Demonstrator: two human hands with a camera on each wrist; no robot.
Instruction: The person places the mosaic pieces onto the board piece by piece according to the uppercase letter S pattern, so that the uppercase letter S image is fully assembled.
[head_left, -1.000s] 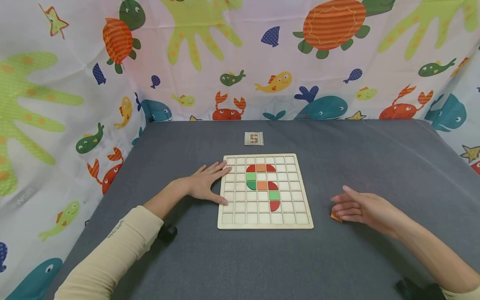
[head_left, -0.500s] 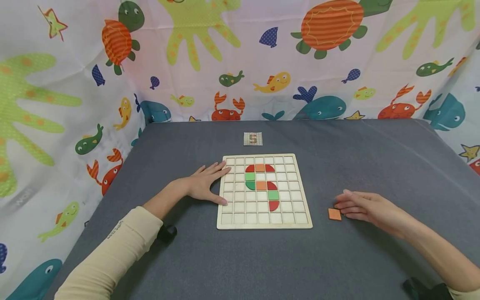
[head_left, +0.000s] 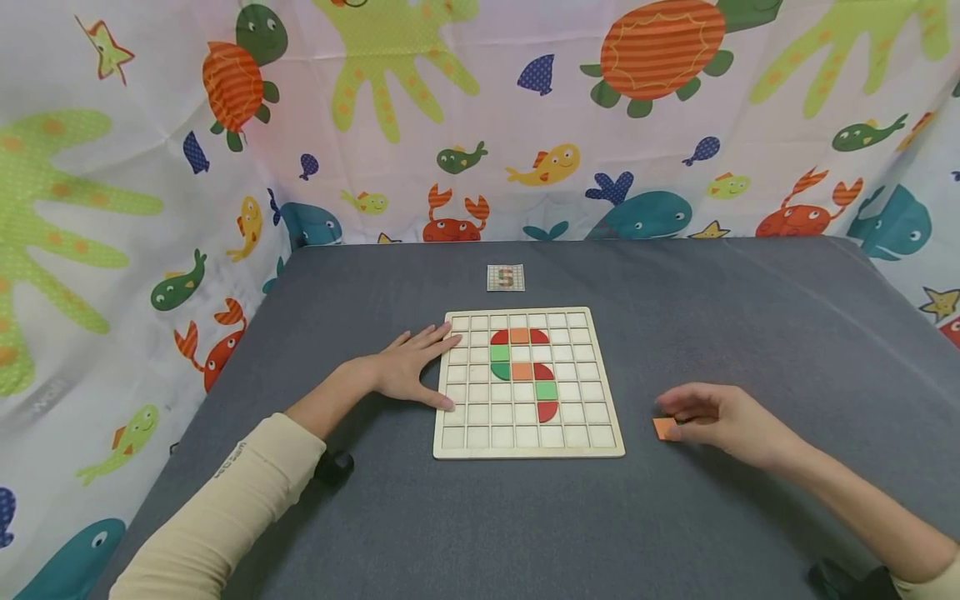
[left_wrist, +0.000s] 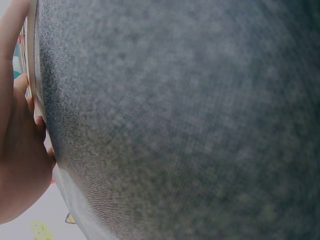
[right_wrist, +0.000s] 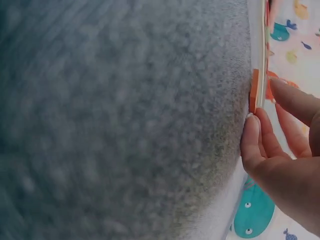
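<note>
A pale wooden grid board [head_left: 457, 436] lies mid-table, with red, orange and green tiles [head_left: 544, 390] set in an S-like line. My left hand [head_left: 401, 369] rests on its left edge, fingers at the upper corner and thumb lower down. In the left wrist view, part of that hand [left_wrist: 22, 155] shows beside the board's edge. An orange square tile [head_left: 662, 428] is at the table to the right of the board. My right hand [head_left: 727, 421] has thumb and curled fingers around this tile; the fingers' exact contact is partly hidden. The right wrist view shows the orange tile's edge [right_wrist: 254, 92] by the fingertips.
Behind the board lies a small card [head_left: 506, 277] printed with a similar S pattern on a grid. A grey cloth [head_left: 420, 525] covers the table. A sea-animal curtain [head_left: 375, 167] hangs at the back and sides.
My right hand first drew back to the right and uncovered the orange tile, then came back with its thumb onto it. The tile has shifted slightly left and turned. My left hand has stayed put.
</note>
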